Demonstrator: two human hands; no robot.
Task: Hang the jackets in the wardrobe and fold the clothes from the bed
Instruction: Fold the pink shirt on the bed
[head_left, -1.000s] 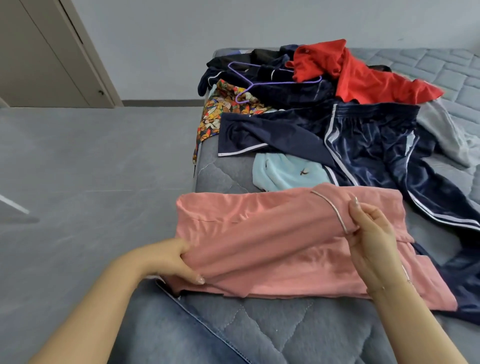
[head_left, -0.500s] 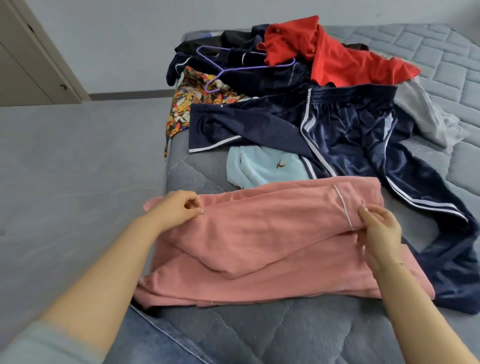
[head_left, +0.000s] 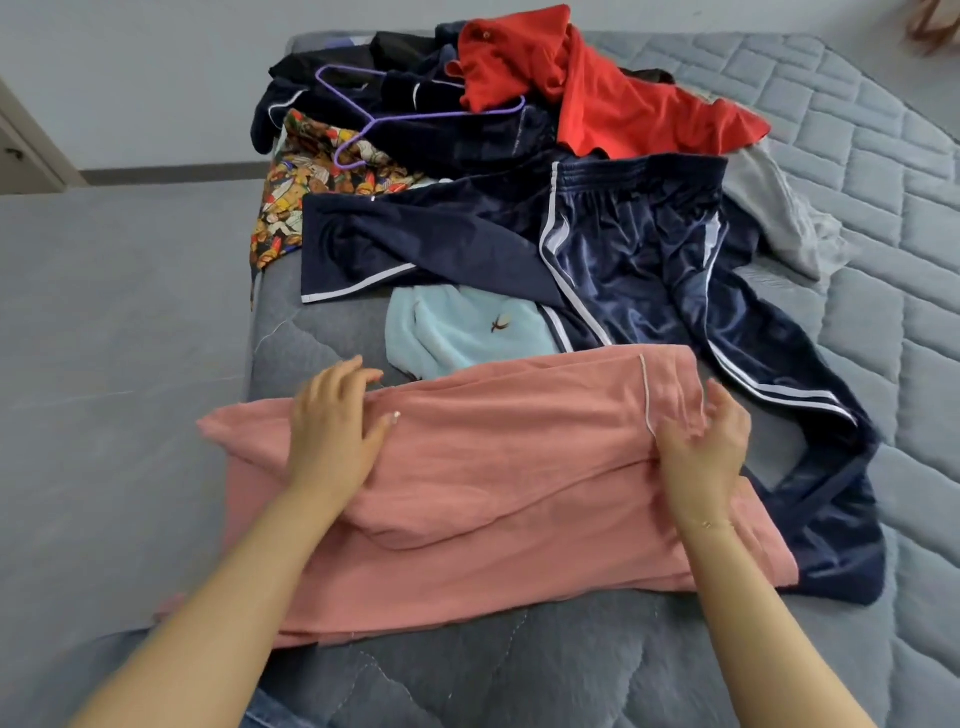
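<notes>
A pink garment (head_left: 498, 483) with thin white piping lies folded across the near corner of the grey quilted bed (head_left: 883, 218). My left hand (head_left: 332, 431) lies flat on its left part with fingers spread. My right hand (head_left: 701, 447) rests on its right end, fingers loosely bent on the cloth near the piping. Behind it lie a light blue top (head_left: 457, 332), navy trousers with white stripes (head_left: 639, 260), a navy jacket (head_left: 415, 244), a red shirt (head_left: 597, 93), a patterned cloth (head_left: 296, 192) and a purple hanger (head_left: 384, 119).
A grey garment (head_left: 779, 218) lies at the right of the pile. The grey floor (head_left: 119, 332) runs along the bed's left side. A door edge (head_left: 26, 150) shows at the far left by the wall.
My left hand lifted the garment's near left edge, carried it up and over, then let go and flattened on the fold. My right hand released its pinch at the piping and settled on the cloth.
</notes>
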